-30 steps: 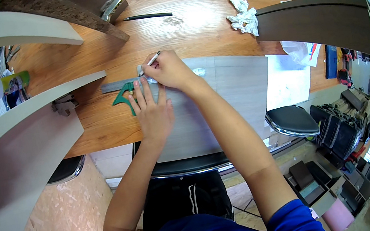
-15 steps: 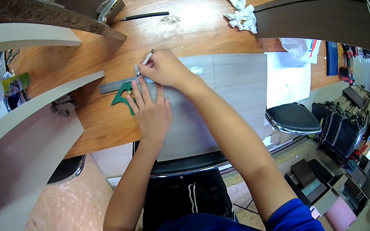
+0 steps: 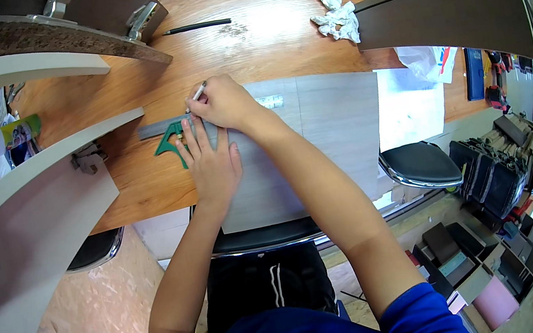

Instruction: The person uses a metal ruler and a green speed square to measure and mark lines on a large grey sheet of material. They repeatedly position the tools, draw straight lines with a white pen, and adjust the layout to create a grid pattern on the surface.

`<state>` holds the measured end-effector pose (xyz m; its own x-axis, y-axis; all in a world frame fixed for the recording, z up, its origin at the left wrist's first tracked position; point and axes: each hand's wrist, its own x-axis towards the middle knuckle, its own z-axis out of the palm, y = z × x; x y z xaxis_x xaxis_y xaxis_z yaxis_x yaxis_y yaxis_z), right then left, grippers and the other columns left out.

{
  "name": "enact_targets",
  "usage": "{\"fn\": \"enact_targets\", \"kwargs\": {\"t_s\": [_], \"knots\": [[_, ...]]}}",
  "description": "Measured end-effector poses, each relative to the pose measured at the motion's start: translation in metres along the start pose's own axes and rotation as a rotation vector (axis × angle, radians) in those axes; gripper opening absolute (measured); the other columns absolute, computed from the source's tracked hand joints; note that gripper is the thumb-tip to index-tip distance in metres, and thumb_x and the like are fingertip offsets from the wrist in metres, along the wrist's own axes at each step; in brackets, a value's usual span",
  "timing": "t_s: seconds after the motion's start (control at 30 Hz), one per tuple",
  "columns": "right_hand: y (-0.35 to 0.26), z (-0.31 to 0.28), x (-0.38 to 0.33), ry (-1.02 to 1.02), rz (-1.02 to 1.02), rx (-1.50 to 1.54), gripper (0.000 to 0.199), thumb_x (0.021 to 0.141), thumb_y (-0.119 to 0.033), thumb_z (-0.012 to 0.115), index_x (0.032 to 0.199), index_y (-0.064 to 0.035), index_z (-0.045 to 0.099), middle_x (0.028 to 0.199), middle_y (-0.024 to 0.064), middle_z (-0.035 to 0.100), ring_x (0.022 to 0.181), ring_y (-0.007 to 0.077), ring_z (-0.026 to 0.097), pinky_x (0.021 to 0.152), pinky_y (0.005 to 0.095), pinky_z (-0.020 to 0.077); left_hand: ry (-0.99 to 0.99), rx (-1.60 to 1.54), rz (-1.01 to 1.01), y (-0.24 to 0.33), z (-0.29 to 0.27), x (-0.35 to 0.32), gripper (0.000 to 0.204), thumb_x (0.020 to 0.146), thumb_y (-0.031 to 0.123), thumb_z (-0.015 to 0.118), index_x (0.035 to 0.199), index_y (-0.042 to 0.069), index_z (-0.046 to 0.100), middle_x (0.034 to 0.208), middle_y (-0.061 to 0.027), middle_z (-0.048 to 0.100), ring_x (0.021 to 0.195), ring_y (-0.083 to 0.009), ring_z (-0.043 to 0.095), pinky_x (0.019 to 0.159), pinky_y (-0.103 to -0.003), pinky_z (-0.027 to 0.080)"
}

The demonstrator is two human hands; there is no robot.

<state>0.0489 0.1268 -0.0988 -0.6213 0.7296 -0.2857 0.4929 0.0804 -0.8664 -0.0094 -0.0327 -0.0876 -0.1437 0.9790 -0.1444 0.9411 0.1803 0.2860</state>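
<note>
While the left hand (image 3: 211, 165) lies flat and open, pinning a green-handled square (image 3: 172, 140) against a grey panel (image 3: 318, 137) so it cannot slip, the right hand (image 3: 222, 103) pinches a pencil (image 3: 197, 95) at the ruler's edge, apparently marking a line. A second pencil (image 3: 197, 27) and crumpled paper (image 3: 334, 14) lie well apart on the wooden table (image 3: 273, 38).

You had bright, even light from above, with a pale glare on the wooden bench (image 3: 272, 31) near its far edge. Shadows under your arms were soft. Focus was sharp mid-frame; the fisheye bent straight edges and blackened the corners.
</note>
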Motion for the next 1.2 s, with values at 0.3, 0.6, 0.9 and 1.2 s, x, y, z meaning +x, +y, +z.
{"fn": "enact_targets", "kwargs": {"t_s": [0.3,0.6,0.9,1.2], "knots": [[0.013,-0.01,-0.014,0.045,0.018,0.142,0.023,0.092,-0.018,0.069,0.093,0.004,0.076,0.081,0.0163,0.076,0.069,0.02,0.074,0.066,0.0321,0.0582,0.025,-0.007,-0.006,-0.001,0.003,-0.001,0.059,0.095,0.028,0.062,0.151,0.009,0.053,0.167,-0.0308,0.021,0.156,-0.0506,0.014,0.121,-0.07,0.011],[0.007,-0.01,-0.018,0.08,0.042,0.272,0.022,0.095,-0.018,0.069,0.097,0.0035,0.075,0.079,0.0122,0.076,0.066,0.0154,0.069,0.062,0.0303,0.0554,0.01,0.003,-0.002,0.0,0.002,-0.001,0.059,0.096,0.028,0.062,0.152,0.009,0.052,0.167,-0.0315,0.021,0.156,-0.0509,0.014,0.121,-0.07,0.011],[0.019,-0.032,-0.031,0.142,0.142,0.509,0.015,0.1,-0.013,0.068,0.101,0.0013,0.073,0.086,0.0095,0.077,0.073,0.0103,0.069,0.064,0.0251,0.055,0.072,-0.016,0.045,0.001,0.005,0.004,0.061,0.095,0.027,0.065,0.152,0.009,0.052,0.165,-0.0321,0.025,0.155,-0.0509,0.018,0.121,-0.07,0.012],[0.026,-0.024,-0.025,0.327,-0.212,0.17,0.018,0.099,-0.011,0.068,0.111,0.0007,0.073,0.095,0.0124,0.078,0.088,0.0169,0.073,0.079,0.0316,0.0575,0.092,-0.014,0.051,0.003,0.006,0.007,0.059,0.094,0.026,0.065,0.15,0.009,0.054,0.165,-0.0319,0.026,0.155,-0.051,0.019,0.12,-0.071,0.013]]}}
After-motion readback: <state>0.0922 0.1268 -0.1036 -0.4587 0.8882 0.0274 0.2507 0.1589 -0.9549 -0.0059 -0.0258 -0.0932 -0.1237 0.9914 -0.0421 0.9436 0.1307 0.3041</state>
